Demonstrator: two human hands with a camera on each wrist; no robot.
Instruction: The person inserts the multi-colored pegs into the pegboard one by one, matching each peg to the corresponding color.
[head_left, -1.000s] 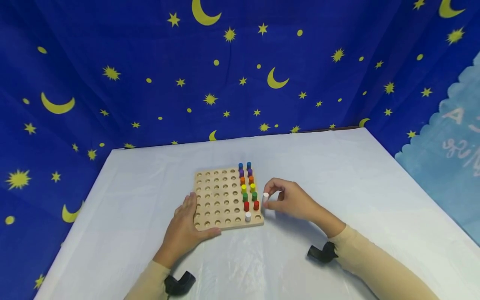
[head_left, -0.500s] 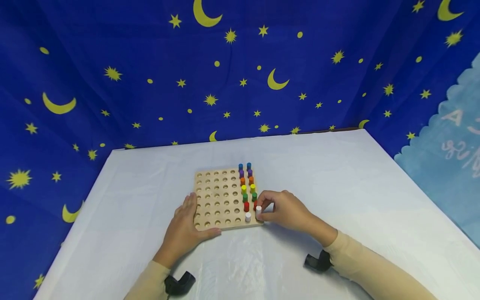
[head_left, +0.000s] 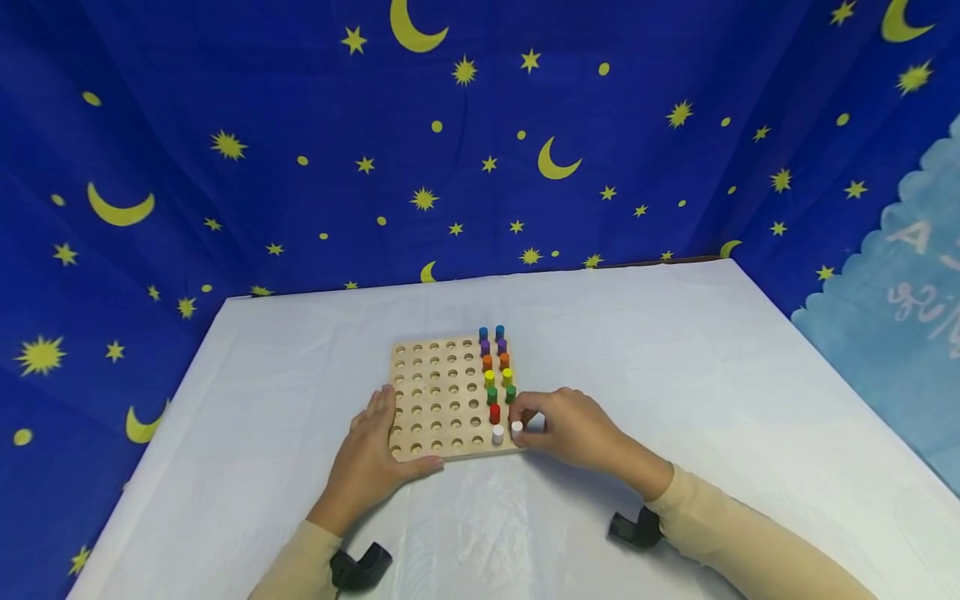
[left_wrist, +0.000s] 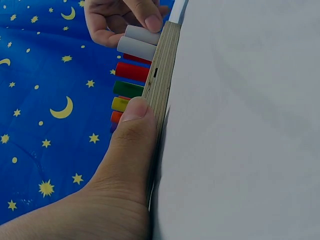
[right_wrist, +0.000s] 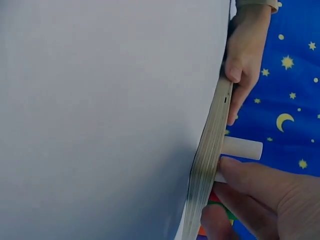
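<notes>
A square wooden pegboard (head_left: 436, 408) lies on the table with rows of round holes. My left hand (head_left: 369, 461) rests against its near left corner, fingers straight along the left side and thumb (left_wrist: 131, 135) on the front edge. My right hand (head_left: 573, 427) pinches a white peg (head_left: 517, 428) between thumb and fingers at the near right corner hole. In the left wrist view this peg stands upright from the board, beside a second white peg (left_wrist: 136, 48). Behind them, two columns hold red (head_left: 494, 414), green, yellow, orange, purple and blue pegs; the right red peg is hidden by my fingers.
The table (head_left: 637, 333) has a white cover. A blue curtain (head_left: 300, 108) with yellow moons and stars hangs behind it. Light blue panel (head_left: 900, 292) with lettering stands on the right. Black devices (head_left: 362, 567) sit at both wrists.
My right hand has moved left and toward me, bringing the white peg from beside the board to the near right corner hole, then lower. My left hand has stayed in place.
</notes>
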